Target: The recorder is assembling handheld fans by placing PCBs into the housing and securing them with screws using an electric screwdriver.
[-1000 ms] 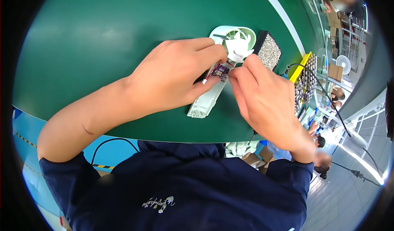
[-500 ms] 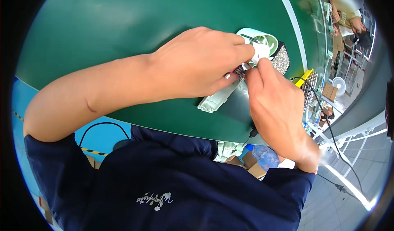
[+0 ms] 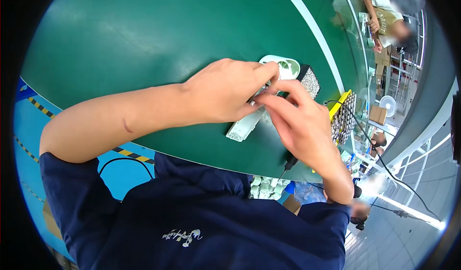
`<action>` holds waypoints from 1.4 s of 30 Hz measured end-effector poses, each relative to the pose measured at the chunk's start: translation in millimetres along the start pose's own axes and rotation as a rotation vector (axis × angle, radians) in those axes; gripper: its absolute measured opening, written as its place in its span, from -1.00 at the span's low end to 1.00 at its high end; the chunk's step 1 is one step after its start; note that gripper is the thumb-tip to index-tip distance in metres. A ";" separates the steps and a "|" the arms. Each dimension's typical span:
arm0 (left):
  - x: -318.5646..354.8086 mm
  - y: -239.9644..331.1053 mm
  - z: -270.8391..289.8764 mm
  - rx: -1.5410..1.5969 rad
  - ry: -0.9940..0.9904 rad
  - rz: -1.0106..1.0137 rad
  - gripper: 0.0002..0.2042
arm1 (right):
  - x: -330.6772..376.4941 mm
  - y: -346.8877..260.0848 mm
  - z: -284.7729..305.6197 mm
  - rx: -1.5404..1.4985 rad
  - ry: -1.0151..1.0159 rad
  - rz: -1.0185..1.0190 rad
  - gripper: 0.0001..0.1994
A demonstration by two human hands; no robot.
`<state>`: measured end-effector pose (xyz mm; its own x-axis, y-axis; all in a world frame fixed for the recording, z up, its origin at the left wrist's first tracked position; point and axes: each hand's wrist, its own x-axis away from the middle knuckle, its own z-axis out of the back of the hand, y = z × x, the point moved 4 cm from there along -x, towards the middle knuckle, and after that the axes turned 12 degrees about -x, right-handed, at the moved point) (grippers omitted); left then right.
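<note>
Near frame centre, the pale fan housing (image 3: 245, 126) slants lower left to upper right beneath the fingertips — left hand (image 3: 224, 91), right hand (image 3: 303, 126) equally near, fingers bunched narrow, contents indiscernible.

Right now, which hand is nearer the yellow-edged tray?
Right. The right hand is to the left of the yellow-edged tray, not touching it; the left hand is farther left.

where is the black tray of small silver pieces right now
In the head view, the black tray sits right of centre on the green table, between the pale green fan housing and the yellow-edged tray.
</note>
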<state>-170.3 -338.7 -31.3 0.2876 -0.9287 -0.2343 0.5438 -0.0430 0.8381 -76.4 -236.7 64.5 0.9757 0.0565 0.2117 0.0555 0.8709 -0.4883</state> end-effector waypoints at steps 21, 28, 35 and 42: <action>2.6 -5.9 0.1 -0.079 0.072 -0.023 -0.62 | -10.4 14.1 2.8 0.189 -0.068 -0.049 -0.88; 1.9 -7.0 -1.3 -0.051 0.020 -0.031 -0.61 | -17.3 6.4 -1.4 0.308 -0.162 0.035 -0.89; 3.0 -9.1 -7.4 -0.053 0.087 -0.001 -0.64 | -30.9 -11.0 -4.0 0.496 -0.322 0.136 -0.85; 8.9 -13.0 -6.3 0.014 0.063 0.040 -0.50 | -42.9 -27.4 -24.1 0.726 -0.648 0.181 -0.75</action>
<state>-169.9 -344.1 -47.4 0.3583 -0.9048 -0.2302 0.5197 -0.0116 0.8543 -114.7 -274.8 48.4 0.6396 0.2861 0.7135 -0.4382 0.8983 0.0327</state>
